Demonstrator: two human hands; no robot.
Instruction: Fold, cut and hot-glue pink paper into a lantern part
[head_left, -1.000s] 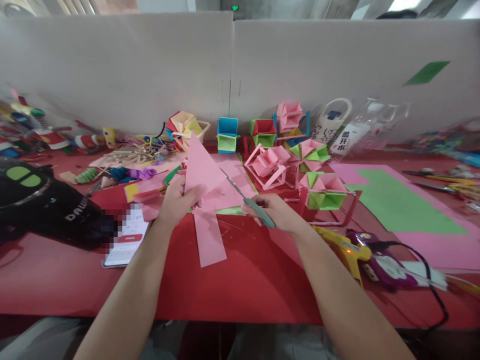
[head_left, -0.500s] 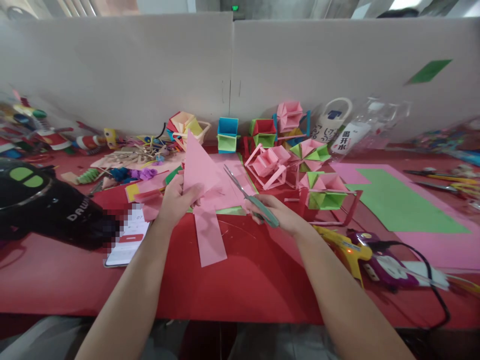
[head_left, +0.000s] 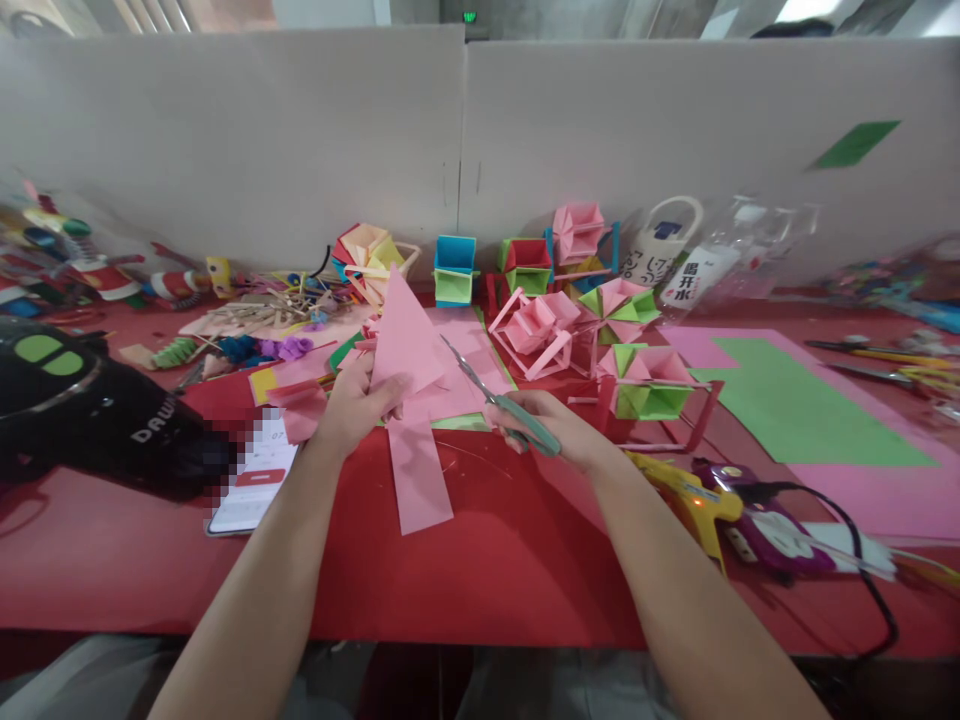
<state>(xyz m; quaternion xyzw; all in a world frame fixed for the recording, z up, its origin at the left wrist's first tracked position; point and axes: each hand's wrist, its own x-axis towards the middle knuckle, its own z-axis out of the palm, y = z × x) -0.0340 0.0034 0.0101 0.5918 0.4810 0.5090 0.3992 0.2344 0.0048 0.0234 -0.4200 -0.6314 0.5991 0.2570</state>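
Observation:
My left hand (head_left: 364,400) is closed on a folded pink sheet of paper (head_left: 405,340) that comes to a point at the top. In my right hand (head_left: 536,425) is a pair of scissors (head_left: 523,417) with grey-green handles, its blades close to the right edge of the pink sheet. Whether the blades touch the paper I cannot tell. Below my left hand a pink paper strip (head_left: 420,475) lies on the red tabletop (head_left: 525,570). More pink paper (head_left: 469,350) is spread behind the scissors, with a green edge showing under it.
Folded-paper models (head_left: 536,325) stand behind and right of my hands. To the right are a yellow glue gun (head_left: 694,500), its cable, and green paper (head_left: 817,405) on pink. A black device (head_left: 97,405) and a phone (head_left: 251,490) lie left. A white partition (head_left: 225,140) closes off the back.
The folded pink sheet has turned slightly, its tip moving right and its right edge now nearer the scissors. My right hand and the scissors have hardly moved.

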